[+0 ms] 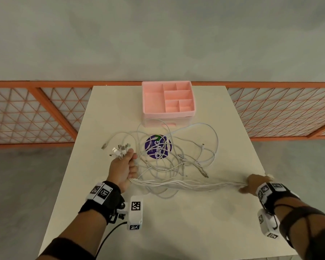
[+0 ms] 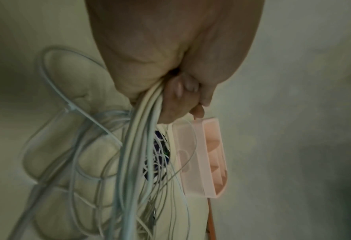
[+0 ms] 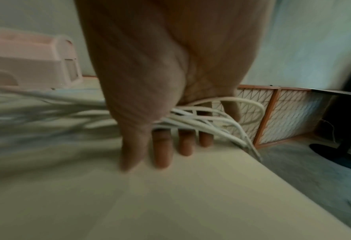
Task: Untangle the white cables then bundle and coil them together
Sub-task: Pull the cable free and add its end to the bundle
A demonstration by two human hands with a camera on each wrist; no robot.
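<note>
**Cables drawn taut between two hands**

The left hand [image 1: 122,170] gripped the cables [image 1: 186,183] near their plugs [image 1: 120,148]; the right hand [image 1: 255,182] pinched the strands at the table [image 1: 176,222] edge. Slack loops lay tangled between. Light, limp, slippery: best held bunched near the plugs.

cables [image 1: 176,162] white | organizer [image 1: 168,102] pink | sticker [image 1: 158,149] purple | fence [image 1: 36,113] orange lattice

A pink organizer tray [image 1: 168,98] with several open compartments stands at the far edge of the cream tabletop [image 1: 176,222], well beyond the fingers. A round purple sticker [image 1: 158,149] lies on the tabletop between the tray and the fingers. Behind the tabletop runs an orange fence with a diamond mesh [image 1: 36,113], and grey floor [image 1: 17,184] lies on both sides.
</note>
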